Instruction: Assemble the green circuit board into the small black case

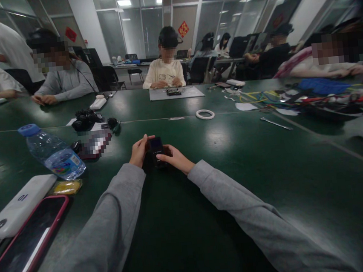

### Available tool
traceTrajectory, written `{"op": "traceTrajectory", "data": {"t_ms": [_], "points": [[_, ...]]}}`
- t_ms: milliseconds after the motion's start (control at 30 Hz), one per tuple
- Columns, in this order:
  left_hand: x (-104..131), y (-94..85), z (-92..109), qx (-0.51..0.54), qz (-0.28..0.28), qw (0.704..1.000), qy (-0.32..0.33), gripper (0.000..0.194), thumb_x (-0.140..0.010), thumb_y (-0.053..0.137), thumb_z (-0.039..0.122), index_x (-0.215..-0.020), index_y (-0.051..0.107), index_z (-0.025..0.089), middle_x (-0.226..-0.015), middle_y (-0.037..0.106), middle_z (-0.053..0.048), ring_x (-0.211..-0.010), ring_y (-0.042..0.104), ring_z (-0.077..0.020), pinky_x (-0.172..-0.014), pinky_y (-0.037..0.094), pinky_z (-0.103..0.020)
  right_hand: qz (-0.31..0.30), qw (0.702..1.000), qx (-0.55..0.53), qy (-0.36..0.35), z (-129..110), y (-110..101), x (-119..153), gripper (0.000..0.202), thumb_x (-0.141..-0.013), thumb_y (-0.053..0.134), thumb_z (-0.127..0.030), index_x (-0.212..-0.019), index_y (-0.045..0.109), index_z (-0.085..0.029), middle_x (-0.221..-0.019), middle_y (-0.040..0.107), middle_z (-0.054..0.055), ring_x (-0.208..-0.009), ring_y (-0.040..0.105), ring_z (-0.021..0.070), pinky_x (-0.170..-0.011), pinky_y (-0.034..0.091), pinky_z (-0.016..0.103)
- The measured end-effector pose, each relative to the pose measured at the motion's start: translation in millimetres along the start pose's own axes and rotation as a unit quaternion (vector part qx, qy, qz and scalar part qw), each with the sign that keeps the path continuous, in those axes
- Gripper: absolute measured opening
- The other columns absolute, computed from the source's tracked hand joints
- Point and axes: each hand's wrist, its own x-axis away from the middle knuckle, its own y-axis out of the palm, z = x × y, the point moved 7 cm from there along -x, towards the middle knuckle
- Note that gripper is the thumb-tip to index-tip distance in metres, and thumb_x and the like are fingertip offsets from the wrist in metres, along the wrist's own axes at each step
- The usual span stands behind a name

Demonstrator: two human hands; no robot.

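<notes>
A small black device with a dark screen [156, 143] stands nearly upright above the green table, between my two hands. My left hand [139, 152] is closed at its left edge, thumb and forefinger near the top corner. Wrapped round the right side is my right hand [177, 158], its thumb lying across the lower front. The fingers behind the device are hidden.
To the left are a water bottle [53, 152], a white power bank [21, 207], a red-cased phone [27, 240] and a yellow packet [67, 187]. A white ring [205, 114], a wrench [275, 123] and tangled cables [261, 97] lie right. A person [164, 71] sits opposite.
</notes>
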Motion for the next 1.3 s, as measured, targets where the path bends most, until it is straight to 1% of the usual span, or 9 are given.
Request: {"op": "traceTrajectory", "data": {"t_ms": [200,400,633,700,800,900,1000,1133,1300], "points": [[1.0,0.8,-1.4,0.034,-0.021,0.998,-0.043,0.063,-0.088,0.027,0.058,-0.094,0.071,0.014,-0.090,0.071,-0.011,-0.084,0.065,-0.0215,-0.080,0.048,-0.034,0.009,1.000,0.000,-0.002,0.9,0.0,-0.5,0.058,-0.071,0.076,-0.037,-0.117,0.048,-0.015,-0.123,0.056,0.012,-0.113,0.055,0.0218,-0.106,0.040,0.043],[4.9,4.9,1.3,0.039,-0.021,0.998,-0.051,0.054,-0.090,0.026,0.043,-0.099,0.070,0.014,-0.093,0.072,-0.009,-0.087,0.064,-0.0215,-0.081,0.047,-0.034,0.011,1.000,0.003,0.004,-1.7,0.3,0.6,0.060,-0.070,0.076,-0.038,-0.117,0.047,-0.014,-0.123,0.055,0.013,-0.113,0.055,0.0220,-0.105,0.040,0.042],[4.1,4.4,4.7,0.033,-0.006,0.999,-0.026,0.048,-0.088,0.041,0.050,-0.111,0.064,0.015,-0.094,0.070,-0.009,-0.082,0.063,-0.0181,-0.076,0.046,-0.029,0.049,0.995,0.059,-0.059,-5.1,-2.5,1.1,0.063,-0.073,0.071,-0.041,-0.123,0.043,-0.015,-0.122,0.055,0.012,-0.111,0.054,0.0216,-0.100,0.043,0.040],[1.9,1.9,3.8,0.038,0.004,0.999,-0.018,0.047,-0.087,0.044,0.051,-0.111,0.064,0.015,-0.094,0.069,-0.009,-0.083,0.063,-0.0172,-0.076,0.046,-0.028,0.106,0.973,0.162,-0.124,-17.1,-10.0,5.4,0.065,-0.076,0.069,-0.038,-0.129,0.039,-0.018,-0.122,0.054,0.010,-0.110,0.053,0.0216,-0.098,0.042,0.041],[-1.0,-1.2,1.7,0.037,0.014,0.999,-0.013,0.048,-0.085,0.048,0.054,-0.108,0.065,0.016,-0.099,0.068,-0.009,-0.087,0.063,-0.0170,-0.078,0.046,-0.029,0.166,0.890,0.366,-0.216,-39.2,-14.8,15.6,0.064,-0.077,0.065,-0.027,-0.134,0.037,-0.021,-0.122,0.050,0.009,-0.112,0.047,0.0238,-0.099,0.040,0.042],[-1.2,-1.4,1.9,0.018,0.017,1.000,-0.009,0.050,-0.082,0.050,0.057,-0.108,0.064,0.017,-0.105,0.068,-0.010,-0.092,0.063,-0.0181,-0.080,0.046,-0.030,0.162,0.799,0.535,-0.223,-46.4,-11.5,19.7,0.062,-0.077,0.061,-0.018,-0.135,0.040,-0.023,-0.113,0.050,0.010,-0.106,0.045,0.0265,-0.092,0.041,0.043],[2.2,2.6,5.5,0.000,0.005,1.000,0.000,0.052,-0.080,0.052,0.058,-0.110,0.064,0.018,-0.107,0.068,-0.011,-0.095,0.062,-0.0197,-0.081,0.045,-0.031,0.129,0.742,0.622,-0.215,-44.0,-4.2,20.7,0.061,-0.076,0.060,-0.012,-0.133,0.044,-0.025,-0.109,0.048,0.010,-0.103,0.044,0.0270,-0.086,0.042,0.041],[7.9,7.6,10.5,-0.031,-0.004,0.999,0.012,0.050,-0.080,0.055,0.056,-0.109,0.064,0.016,-0.107,0.069,-0.011,-0.100,0.061,-0.0211,-0.084,0.044,-0.033,0.103,0.717,0.655,-0.217,-40.7,4.5,21.6,0.061,-0.077,0.060,-0.009,-0.133,0.043,-0.026,-0.112,0.046,0.011,-0.105,0.041,0.0274,-0.086,0.040,0.040],[7.1,8.4,9.3,-0.034,-0.016,0.999,0.028,0.046,-0.080,0.058,0.051,-0.108,0.064,0.015,-0.104,0.069,-0.012,-0.100,0.061,-0.0208,-0.089,0.044,-0.034,0.099,0.714,0.656,-0.221,-40.7,7.7,21.7,0.054,-0.082,0.063,-0.024,-0.132,0.043,-0.024,-0.113,0.046,0.011,-0.106,0.041,0.0285,-0.086,0.039,0.041]]}}
